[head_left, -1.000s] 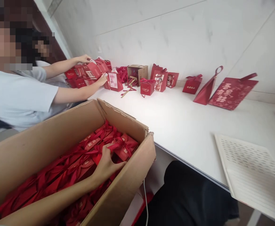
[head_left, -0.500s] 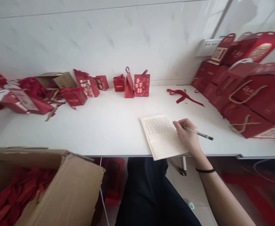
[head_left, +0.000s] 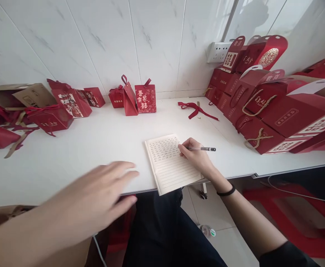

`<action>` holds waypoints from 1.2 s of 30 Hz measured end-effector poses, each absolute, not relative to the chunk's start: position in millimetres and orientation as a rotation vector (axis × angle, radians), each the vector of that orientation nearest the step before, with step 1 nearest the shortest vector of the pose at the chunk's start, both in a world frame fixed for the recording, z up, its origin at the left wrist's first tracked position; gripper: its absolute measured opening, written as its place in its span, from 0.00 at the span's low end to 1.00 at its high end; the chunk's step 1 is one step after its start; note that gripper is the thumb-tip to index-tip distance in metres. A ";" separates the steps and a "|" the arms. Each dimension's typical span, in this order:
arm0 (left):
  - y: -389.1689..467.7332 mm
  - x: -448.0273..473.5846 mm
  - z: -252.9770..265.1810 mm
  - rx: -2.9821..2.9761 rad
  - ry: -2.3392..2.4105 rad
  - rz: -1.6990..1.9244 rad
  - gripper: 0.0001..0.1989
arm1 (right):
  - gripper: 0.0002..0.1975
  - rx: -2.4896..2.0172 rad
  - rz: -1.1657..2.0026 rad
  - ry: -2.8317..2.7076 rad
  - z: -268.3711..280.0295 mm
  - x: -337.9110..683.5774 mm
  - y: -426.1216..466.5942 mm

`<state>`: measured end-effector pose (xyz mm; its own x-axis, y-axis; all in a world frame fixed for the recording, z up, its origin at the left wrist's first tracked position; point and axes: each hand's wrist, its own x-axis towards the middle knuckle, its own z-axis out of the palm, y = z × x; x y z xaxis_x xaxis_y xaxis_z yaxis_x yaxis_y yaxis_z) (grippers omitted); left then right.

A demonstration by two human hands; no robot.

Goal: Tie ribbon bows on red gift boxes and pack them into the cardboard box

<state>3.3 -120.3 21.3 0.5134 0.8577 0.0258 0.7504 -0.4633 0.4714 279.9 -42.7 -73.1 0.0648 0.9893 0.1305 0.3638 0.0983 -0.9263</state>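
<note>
A lined notebook (head_left: 176,172) with rows of handwriting on its upper half lies at the table's front edge, one corner jutting past it. My right hand (head_left: 197,157) rests on the notebook's right side, fingers closed round a black pen (head_left: 204,148) whose rear end points right. My left hand (head_left: 109,193) is in the air left of the notebook, slightly blurred, with fingers apart and nothing in them. Behind the notebook stand small red gift boxes (head_left: 146,99). A dark red ribbon (head_left: 197,109) lies loose to their right.
Red gift boxes with rope handles (head_left: 287,111) are stacked on the right side of the white table (head_left: 118,142). More red boxes (head_left: 51,118) and an open cardboard box (head_left: 37,97) stand at left. A wall socket (head_left: 217,52) is behind. A red stool (head_left: 298,222) sits below right.
The view has turned left-to-right, so things sit further left. My left hand has come from the red box at far left toward the notebook, empty. My right hand still holds the pen.
</note>
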 end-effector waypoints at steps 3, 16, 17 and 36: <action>-97.4 41.6 -6.9 2.500 1.114 0.061 0.22 | 0.12 -1.432 0.745 -1.488 -74.5 280.1 -40.4; -93.2 46.5 -46.0 2.821 1.001 -0.069 0.30 | 0.16 -1.422 0.762 -1.553 -80.1 279.9 -38.9; -93.4 47.3 -46.0 2.844 0.997 -0.072 0.30 | 0.15 -1.417 0.750 -1.560 -80.3 279.7 -38.9; -94.9 52.0 -45.0 2.822 1.037 -0.166 0.30 | 0.14 -1.387 0.709 -1.491 -81.2 280.8 -41.0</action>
<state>52.0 -94.9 -45.0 0.7579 0.6355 -0.1474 0.6498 -0.7555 0.0842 280.8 -41.0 -81.2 0.0898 0.9646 0.2480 0.4169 0.1897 -0.8889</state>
